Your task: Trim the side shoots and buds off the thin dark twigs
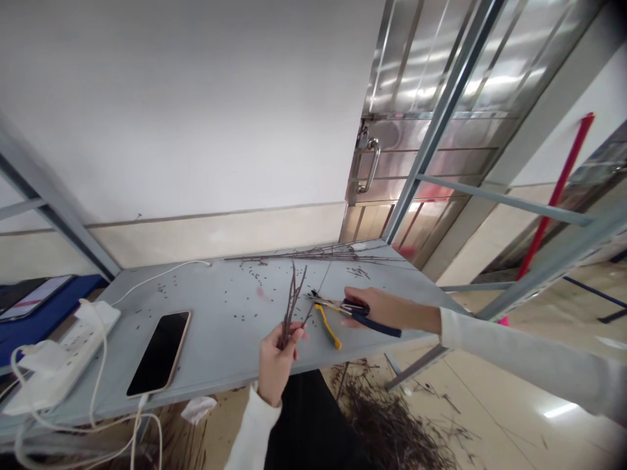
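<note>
Brown stems: a thin bunch [293, 294] stands up from my left hand [277, 356], above the front part of the worktop [210, 346].
Left fingers: closed around the lower ends of that bunch.
Right fingers: my right hand [365, 305] is wrapped round a blue-handled tool [379, 325], its tip pointing at the stems; whether the two touch, I cannot tell.
Yellow-handled tool: its handle [329, 328] shows between my hands.
Worktop surface: grey and smooth, sprinkled with small dark bits [242, 318]; longer stems [313, 254] lie along the back edge.
Left side: a phone [159, 354] lies face up, plugged into a white cable, near a white power strip [68, 356].
Floor: pale, glossy tiles [494, 385], with a tangled heap of stems [396, 424] below the worktop.
Room: white wall [196, 117] behind, shiny metal door [396, 156] beyond the grey frame [438, 130], red pole [556, 196] far right.
</note>
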Demonstrator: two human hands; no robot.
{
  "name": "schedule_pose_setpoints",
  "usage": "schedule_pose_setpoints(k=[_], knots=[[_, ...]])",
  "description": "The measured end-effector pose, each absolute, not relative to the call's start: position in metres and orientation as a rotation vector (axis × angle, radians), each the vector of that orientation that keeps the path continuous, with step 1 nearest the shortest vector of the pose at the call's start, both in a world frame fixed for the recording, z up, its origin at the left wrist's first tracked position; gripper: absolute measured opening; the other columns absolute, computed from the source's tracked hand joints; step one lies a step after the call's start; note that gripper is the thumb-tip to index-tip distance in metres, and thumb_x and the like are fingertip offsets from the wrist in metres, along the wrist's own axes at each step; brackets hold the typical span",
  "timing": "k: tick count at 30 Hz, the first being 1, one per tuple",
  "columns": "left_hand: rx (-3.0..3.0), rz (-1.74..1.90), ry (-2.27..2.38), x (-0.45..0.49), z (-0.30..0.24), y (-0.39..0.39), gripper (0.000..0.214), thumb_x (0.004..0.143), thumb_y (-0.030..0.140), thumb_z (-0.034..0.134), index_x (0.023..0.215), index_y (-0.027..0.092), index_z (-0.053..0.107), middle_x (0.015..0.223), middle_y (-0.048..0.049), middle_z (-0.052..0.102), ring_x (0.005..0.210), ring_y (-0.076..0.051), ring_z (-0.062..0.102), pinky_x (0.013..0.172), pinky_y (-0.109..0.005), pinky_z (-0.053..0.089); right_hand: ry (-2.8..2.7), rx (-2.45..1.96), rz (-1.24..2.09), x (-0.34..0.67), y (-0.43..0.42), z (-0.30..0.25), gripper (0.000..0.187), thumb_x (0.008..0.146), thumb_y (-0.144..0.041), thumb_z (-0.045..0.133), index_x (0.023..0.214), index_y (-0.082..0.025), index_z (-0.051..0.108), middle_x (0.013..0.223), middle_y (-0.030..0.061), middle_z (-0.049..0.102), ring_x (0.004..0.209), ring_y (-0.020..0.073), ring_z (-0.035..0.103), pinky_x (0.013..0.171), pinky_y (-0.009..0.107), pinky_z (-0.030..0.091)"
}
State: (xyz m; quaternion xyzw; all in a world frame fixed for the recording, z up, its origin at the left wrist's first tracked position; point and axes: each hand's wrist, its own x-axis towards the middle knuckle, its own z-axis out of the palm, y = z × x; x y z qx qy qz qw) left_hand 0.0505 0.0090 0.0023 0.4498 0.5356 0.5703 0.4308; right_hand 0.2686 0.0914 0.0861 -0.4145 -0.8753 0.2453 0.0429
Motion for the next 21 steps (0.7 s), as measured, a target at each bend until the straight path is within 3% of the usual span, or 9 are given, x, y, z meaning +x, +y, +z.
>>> schedule_pose_setpoints(k=[3,11,21], knots=[[1.056,1.295,1.129,0.038,0.014,0.016,0.039,0.064,0.048,0.073,0.075,0.012,0.065,0.056,-0.0017,0.065,0.032,-0.006,0.038,0.034,-0.020,0.028,-2.608,-1.081,0.780,0.264,0.094,0.074,0.037,0.079,-0.051,0.056,0.079,-0.023,0.031,0.070,-0.0029,0.047,0.059,0.0121,0.041,0.055,0.024,0.033],[0.894,1.004,0.775,0.017,0.012,0.019,0.030,0.062,0.037,0.078,0.068,0.011,0.064,0.045,-0.0018,0.062,0.025,-0.004,0.037,0.027,-0.017,0.019,-2.465,-0.893,0.832,0.240,0.092,0.054,0.040,0.074,-0.054,0.062,0.076,-0.022,0.037,0.067,-0.0047,0.043,0.058,0.0113,0.039,0.054,0.023,0.032],[0.790,0.890,0.683,0.008,0.014,0.021,0.029,0.058,0.032,0.081,0.065,0.011,0.063,0.041,-0.0004,0.058,0.023,-0.001,0.029,0.025,-0.015,0.013,-2.397,-0.831,0.965,0.233,0.083,0.058,0.043,0.070,-0.056,0.065,0.072,-0.021,0.041,0.067,-0.0041,0.046,0.059,0.0112,0.040,0.056,0.023,0.035]])
